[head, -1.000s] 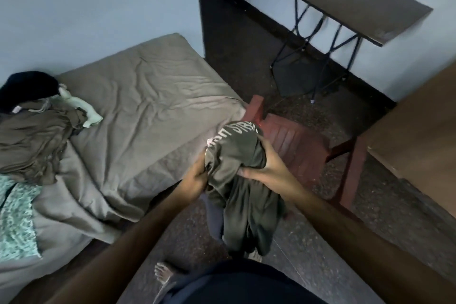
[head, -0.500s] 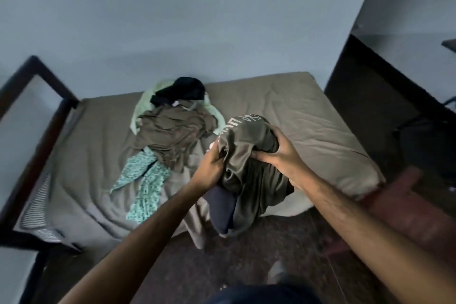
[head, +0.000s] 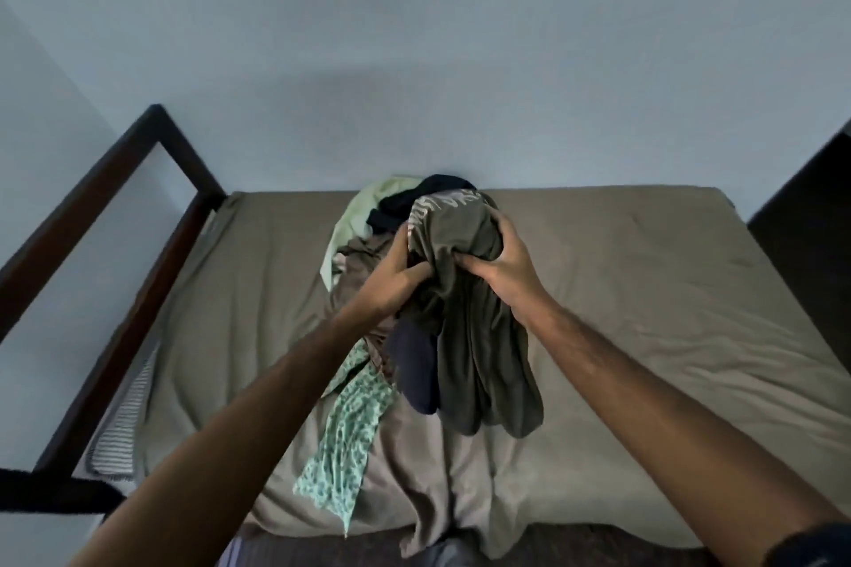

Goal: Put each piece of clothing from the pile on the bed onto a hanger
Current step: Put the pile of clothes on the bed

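Hanging from both of our hands above the middle of the bed, the olive-green shirt [head: 479, 336] is bunched at the top and trails straight down, so its long axis runs from our hands toward the near edge of the mattress, with the loose lower folds pointing at us. Pale lettering shows on the crumpled top of it, too creased for us to read. A dark navy piece of cloth [head: 416, 371] hangs alongside its left side, just under our left hand; we cannot tell whether it is a separate garment or part of the same bundle. Our left hand [head: 396, 274] grips the upper left of the shirt, fingers curled into the fabric. Our right hand [head: 502, 260] grips the upper right, thumb and fingers wrapped round a gathered fold. Behind and to the left of the shirt, the pile of clothes [head: 357, 262] lies on the bed against the wall: a black garment [head: 405, 203] on top at the back, a light green one [head: 364, 207] beside it at the left, and a brown one beneath. A green patterned cloth [head: 345, 442] stretches from the pile down toward the near edge of the bed, long and narrow. All of it rests on the grey-brown sheet [head: 644, 290] that covers the bed and hangs rumpled over the near side. A dark wooden bed frame [head: 152, 216] rises at the left end, and a pale blue wall [head: 414, 37] stands behind.
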